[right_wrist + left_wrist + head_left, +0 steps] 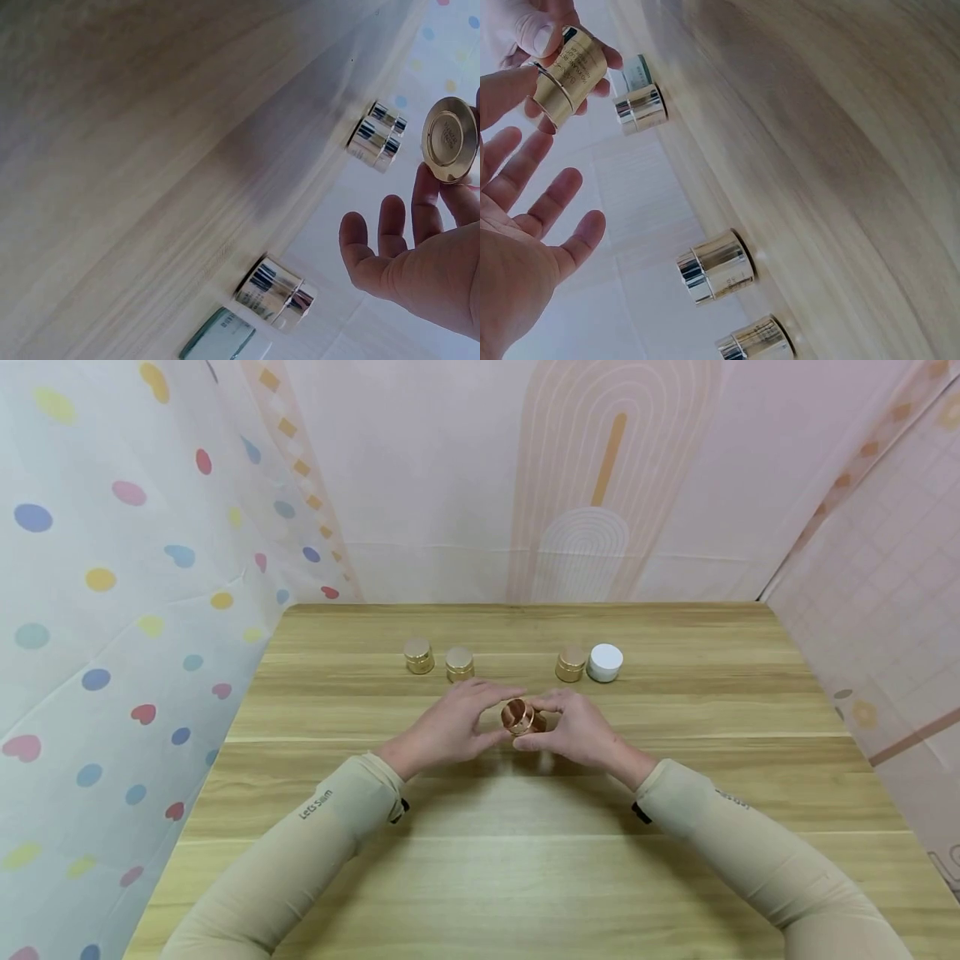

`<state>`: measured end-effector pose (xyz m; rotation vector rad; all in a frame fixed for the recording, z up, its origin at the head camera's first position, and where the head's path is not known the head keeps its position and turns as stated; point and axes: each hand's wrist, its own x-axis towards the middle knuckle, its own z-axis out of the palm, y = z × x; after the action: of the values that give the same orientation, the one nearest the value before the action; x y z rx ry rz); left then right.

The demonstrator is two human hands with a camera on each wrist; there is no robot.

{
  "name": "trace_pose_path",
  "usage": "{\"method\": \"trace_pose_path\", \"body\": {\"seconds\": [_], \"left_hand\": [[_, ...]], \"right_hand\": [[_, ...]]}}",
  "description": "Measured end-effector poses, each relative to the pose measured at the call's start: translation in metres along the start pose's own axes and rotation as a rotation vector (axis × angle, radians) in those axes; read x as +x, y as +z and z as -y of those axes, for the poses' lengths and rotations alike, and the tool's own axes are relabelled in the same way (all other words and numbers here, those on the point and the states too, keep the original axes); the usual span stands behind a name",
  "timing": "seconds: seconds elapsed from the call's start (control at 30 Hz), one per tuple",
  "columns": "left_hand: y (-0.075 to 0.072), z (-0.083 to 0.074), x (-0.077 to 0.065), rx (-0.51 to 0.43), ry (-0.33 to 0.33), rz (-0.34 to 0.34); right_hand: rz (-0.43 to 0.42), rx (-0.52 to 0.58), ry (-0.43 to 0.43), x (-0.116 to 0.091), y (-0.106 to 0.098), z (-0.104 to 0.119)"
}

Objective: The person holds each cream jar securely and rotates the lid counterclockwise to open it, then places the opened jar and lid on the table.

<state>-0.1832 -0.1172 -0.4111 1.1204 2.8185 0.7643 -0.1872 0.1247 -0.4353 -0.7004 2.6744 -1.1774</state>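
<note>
A shiny gold cosmetic jar (517, 717) is held tilted above the wooden table between both hands. My right hand (577, 731) grips its body, which carries small dark print in the left wrist view. From the other side my left hand (453, 722) pinches the lid end with thumb and forefinger; its other fingers spread loosely. The right wrist view shows the jar's round base (448, 140), with right-hand fingers at its edge. A thin seam runs between lid and body. Whether the lid is turning cannot be told.
Two gold jars (419, 657) (460, 665) stand on the wooden table (487, 877) beyond my left hand. Beyond the right hand, another gold jar (571, 665) stands beside a white-lidded jar (605, 662). Patterned curtains (420, 468) enclose the table's back and sides.
</note>
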Motion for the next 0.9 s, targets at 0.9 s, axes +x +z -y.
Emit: {"method": "trace_pose_path", "body": {"seconds": [0.9], "left_hand": [[0.0042, 0.0042, 0.0016, -0.01, -0.015, -0.006]], "right_hand": [[0.008, -0.012, -0.032, 0.0016, 0.0001, -0.0007]]}}
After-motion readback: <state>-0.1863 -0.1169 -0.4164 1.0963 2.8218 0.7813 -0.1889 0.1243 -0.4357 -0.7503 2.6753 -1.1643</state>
